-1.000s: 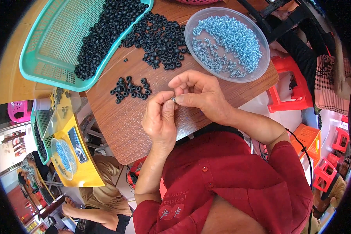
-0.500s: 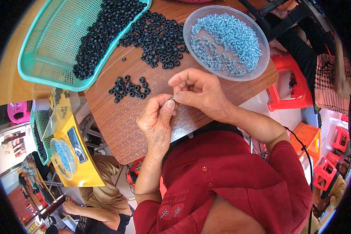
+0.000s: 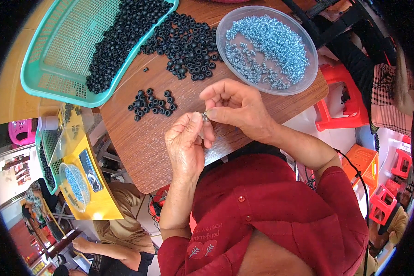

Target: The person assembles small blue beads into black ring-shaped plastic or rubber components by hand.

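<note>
A small metallic coil, apparently a spring, is pinched between my two hands above the brown table. My left hand grips one end with thumb and forefinger. From the other side, my right hand holds it between thumb and forefinger, its remaining fingers curled loosely. Whether a black piece is joined to the coil is too small to make out. Just beyond my left hand lies a loose group of small black ring-shaped pieces. Bluish, shiny springs fill much of a round clear tub past my right hand.
A green mesh basket with many black pieces stands at the far left, and a larger heap of black pieces spreads beside it. Red stools are at the right. At lower left, another person's arm shows beside a yellow table.
My left hand has turned slightly, its fingers extending more below the coil, which now shows more plainly between both hands. The person's hand at lower left has shifted.
</note>
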A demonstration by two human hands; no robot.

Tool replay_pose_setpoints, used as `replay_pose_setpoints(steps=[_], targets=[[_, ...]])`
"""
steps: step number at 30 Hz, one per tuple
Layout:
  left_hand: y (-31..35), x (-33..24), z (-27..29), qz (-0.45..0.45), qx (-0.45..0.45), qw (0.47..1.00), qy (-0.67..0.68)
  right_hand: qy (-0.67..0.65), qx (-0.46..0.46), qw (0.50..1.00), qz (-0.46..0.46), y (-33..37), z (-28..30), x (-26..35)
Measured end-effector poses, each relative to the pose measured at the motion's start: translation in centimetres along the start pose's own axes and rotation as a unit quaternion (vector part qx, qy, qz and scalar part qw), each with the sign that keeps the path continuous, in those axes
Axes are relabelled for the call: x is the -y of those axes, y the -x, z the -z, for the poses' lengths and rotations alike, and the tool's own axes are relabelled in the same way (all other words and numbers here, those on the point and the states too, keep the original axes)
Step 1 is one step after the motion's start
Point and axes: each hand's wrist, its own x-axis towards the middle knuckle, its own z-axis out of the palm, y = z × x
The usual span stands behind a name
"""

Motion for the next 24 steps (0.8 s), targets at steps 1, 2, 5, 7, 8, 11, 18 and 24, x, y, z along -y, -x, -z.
replay_pose_setpoints(steps=[1, 2, 5, 7, 8, 11, 18, 24], targets=[[0.0, 0.2, 0.0, 0.0, 0.0, 1.0, 0.0, 0.0, 0.0, 1.0, 0.0, 0.0, 0.0, 0.0], [0.0, 0.4, 0.0, -0.008, -0.003, 1.0, -0.004, -0.008, -0.008, 1.0, -0.005, -0.1, -0.1, -0.1], [-0.2, 0.8, -0.1, -0.036, -0.009, 0.999, -0.031, -0.008, -0.015, 1.0, -0.008, -0.2, 0.0, 0.0], [-0.4, 0.7, -0.1, -0.053, -0.01, 0.997, -0.054, 0.001, -0.018, 1.0, -0.009, -0.2, 0.3, 0.1], [-0.5, 0.3, 0.0, -0.033, 0.0, 0.997, -0.065, 0.0, -0.005, 1.0, -0.017, -0.3, 0.6, 0.2], [-0.6, -0.4, 0.3, -0.007, 0.016, 0.996, -0.083, 0.01, 0.011, 1.0, -0.026, -0.4, 0.7, 0.4], [-0.7, 0.9, -0.3, -0.109, -0.058, 0.985, -0.119, 0.045, -0.004, 0.999, -0.007, -0.3, 0.2, -0.1], [-0.8, 0.7, -1.0, -0.097, -0.092, 0.991, -0.028, 0.069, -0.026, 0.997, 0.017, -0.7, -0.5, -0.1]])
